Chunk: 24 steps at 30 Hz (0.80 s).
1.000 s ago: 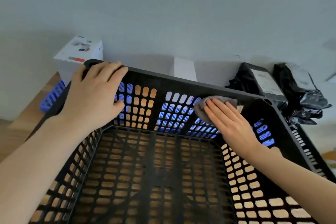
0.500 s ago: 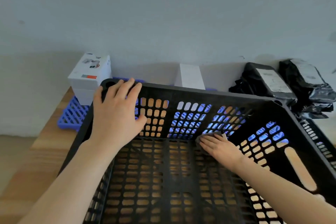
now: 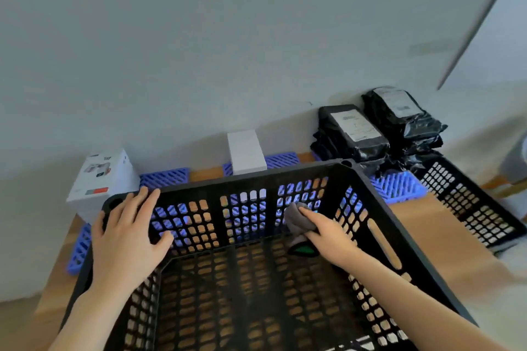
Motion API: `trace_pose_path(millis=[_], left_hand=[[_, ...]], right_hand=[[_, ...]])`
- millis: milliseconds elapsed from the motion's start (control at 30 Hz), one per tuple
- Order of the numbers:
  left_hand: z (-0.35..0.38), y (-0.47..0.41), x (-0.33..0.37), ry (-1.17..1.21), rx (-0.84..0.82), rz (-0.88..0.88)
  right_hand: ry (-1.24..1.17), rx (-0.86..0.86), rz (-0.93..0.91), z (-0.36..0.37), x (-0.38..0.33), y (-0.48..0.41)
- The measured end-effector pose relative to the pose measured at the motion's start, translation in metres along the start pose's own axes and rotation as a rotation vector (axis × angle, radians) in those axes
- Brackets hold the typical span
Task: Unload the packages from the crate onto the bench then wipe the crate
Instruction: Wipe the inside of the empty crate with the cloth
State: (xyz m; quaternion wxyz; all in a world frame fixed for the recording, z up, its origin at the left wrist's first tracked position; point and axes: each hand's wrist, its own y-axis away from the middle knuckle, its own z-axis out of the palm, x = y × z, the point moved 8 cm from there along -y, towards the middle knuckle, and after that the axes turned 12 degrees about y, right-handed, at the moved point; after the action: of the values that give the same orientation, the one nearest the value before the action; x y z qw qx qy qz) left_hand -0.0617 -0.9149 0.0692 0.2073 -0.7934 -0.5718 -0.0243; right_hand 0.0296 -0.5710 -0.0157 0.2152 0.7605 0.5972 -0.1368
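Note:
A black perforated crate [image 3: 251, 179] stands on the wooden bench [image 3: 427, 219] with nothing inside it. My left hand [image 3: 125, 239] lies flat over the crate's far left corner and rim. Inside the crate, my right hand [image 3: 328, 234] presses a grey cloth [image 3: 296, 218] against the lower part of the far wall, near the right corner. Packages sit on the bench behind the crate: a white printed box [image 3: 99, 182] at the left, a plain white box [image 3: 245, 151] in the middle, and two stacks of black plastic parcels [image 3: 353, 134] at the right.
Purple slatted mats [image 3: 396, 185] lie under the packages along the wall. A second black perforated crate or lid [image 3: 467, 202] lies at the right, beside the parcels. The grey wall runs close behind the bench.
My right hand swept the cloth down the far wall from its top rim to near the floor, then slightly up and right. The camera view pulled back; my left hand stayed on the corner.

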Motion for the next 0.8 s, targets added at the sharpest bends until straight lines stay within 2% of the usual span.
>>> trace_pose_path(millis=[200,400,500,600,700,800], left_hand=[[0.005,-0.002,0.001,-0.047,-0.050,0.019],[0.004,-0.013,0.005,-0.108,-0.090,0.020],[-0.005,-0.031,0.018,-0.142,-0.050,0.120],[-0.005,-0.049,0.037,-0.001,-0.036,0.276],[0.008,-0.054,0.070,0.190,-0.190,0.557],[0.018,-0.057,0.097,0.366,-0.352,0.695]], right_hand=[[-0.308,0.071,0.131,-0.024,-0.005,0.003],[-0.395,0.157,0.182,-0.028,-0.023,0.007],[-0.449,0.218,0.262,-0.025,-0.030,0.010],[-0.526,0.320,0.344,-0.022,-0.041,0.015],[-0.533,0.460,0.382,-0.021,-0.062,0.022],[-0.601,0.669,0.448,-0.024,-0.075,0.029]])
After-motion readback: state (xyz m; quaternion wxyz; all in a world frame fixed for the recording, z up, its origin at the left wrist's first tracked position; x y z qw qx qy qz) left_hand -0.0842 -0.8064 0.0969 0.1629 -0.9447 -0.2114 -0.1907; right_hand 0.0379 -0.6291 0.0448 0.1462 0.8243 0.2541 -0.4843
